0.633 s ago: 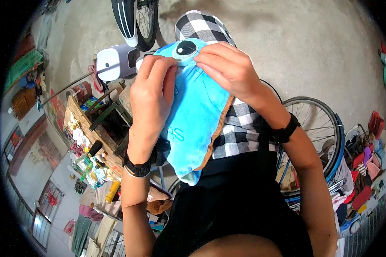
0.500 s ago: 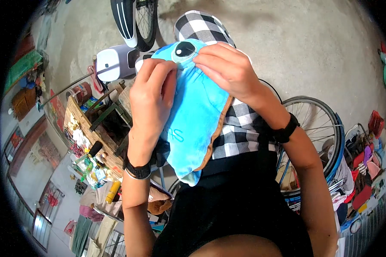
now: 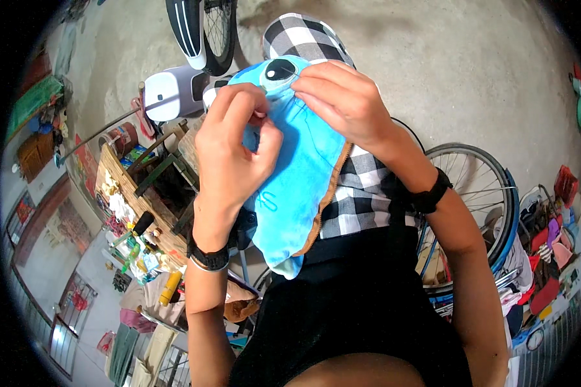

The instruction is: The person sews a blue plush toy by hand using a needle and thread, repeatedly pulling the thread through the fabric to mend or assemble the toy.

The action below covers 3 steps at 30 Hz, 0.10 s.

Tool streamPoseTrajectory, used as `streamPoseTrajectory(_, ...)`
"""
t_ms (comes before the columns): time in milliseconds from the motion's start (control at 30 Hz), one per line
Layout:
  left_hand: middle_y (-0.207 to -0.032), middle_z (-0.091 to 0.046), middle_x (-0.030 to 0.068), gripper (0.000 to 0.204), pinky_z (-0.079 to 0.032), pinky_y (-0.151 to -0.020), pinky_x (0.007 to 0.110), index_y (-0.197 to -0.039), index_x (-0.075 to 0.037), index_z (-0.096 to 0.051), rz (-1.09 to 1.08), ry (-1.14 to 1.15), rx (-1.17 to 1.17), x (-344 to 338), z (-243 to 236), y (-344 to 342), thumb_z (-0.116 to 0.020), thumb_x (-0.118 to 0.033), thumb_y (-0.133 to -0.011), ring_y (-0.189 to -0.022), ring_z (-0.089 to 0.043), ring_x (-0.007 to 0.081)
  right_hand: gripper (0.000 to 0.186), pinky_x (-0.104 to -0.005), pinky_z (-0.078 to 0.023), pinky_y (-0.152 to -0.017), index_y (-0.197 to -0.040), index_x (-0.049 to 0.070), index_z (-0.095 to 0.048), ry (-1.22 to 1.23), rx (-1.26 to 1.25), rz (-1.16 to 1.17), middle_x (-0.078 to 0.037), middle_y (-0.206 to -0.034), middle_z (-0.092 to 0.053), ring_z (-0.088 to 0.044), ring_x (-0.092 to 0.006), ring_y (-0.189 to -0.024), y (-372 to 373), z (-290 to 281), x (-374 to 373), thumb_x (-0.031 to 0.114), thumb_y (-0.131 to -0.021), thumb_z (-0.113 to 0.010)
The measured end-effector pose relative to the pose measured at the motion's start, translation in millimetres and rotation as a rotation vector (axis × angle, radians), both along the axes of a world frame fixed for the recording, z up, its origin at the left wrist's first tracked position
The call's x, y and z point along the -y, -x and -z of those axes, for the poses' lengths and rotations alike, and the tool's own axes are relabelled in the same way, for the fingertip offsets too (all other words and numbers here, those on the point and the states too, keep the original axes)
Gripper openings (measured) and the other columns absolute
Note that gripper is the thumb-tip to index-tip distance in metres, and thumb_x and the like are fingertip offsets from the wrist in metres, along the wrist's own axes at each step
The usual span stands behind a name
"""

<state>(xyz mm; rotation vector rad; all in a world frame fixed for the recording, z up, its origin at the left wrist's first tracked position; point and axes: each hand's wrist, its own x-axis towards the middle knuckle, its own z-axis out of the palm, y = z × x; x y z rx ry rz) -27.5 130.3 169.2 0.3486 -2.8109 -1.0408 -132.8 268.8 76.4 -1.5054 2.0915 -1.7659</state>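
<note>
Hand-stitching step, looks like: blue plush toy [image 3: 297, 174] lies across the lap on checked cloth [image 3: 355, 193], head end away from the body. Left hand [image 3: 235, 155] presses on the toy's left side, thumb and forefinger pinched together, probably on a needle or thread, too small to confirm. Right hand [image 3: 342, 103] clamps the fabric just below the toy's black eye [image 3: 279, 69], fingertips closed on it. Next move likely needs a steady pull with the fabric held taut. Bicycle wheel [image 3: 478, 193] to the right.

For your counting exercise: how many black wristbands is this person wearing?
2: one black wristband on the left wrist, beside the blue plush toy; another black wristband on the right wrist.
</note>
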Motion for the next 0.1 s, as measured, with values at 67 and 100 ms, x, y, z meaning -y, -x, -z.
streamPoseTrajectory(67, -0.088, -0.057, 0.0116, 0.015, -0.049, -0.063, 0.029, -0.085, -0.001, -0.057, -0.010, 0.005, 0.004, -1.5, 1.1, -1.2, -0.064, 0.002, -0.073, -0.069, -0.058, 0.0216, 0.020, -0.0313, -0.053, -0.071, -0.089, -0.001, -0.068, 0.000, -0.024, 0.006, -0.012, -0.090, -0.065, -0.065, -0.0256, -0.084, -0.3, 3.0, 0.5, -0.003, -0.069, -0.070)
streamPoseTrajectory(100, -0.092, -0.057, 0.0120, 0.015, -0.050, -0.064, 0.030, -0.086, -0.002, -0.057, -0.021, 0.009, 0.008, -2.5, 2.2, -2.2, -0.064, 0.002, -0.073, -0.070, -0.059, 0.0217, 0.020, -0.0313, -0.053, -0.071, -0.089, -0.001, -0.068, 0.000, -0.023, 0.005, -0.012, -0.090, -0.065, -0.065, -0.0256, -0.084, -0.6, 2.9, 0.5, -0.003, -0.069, -0.070)
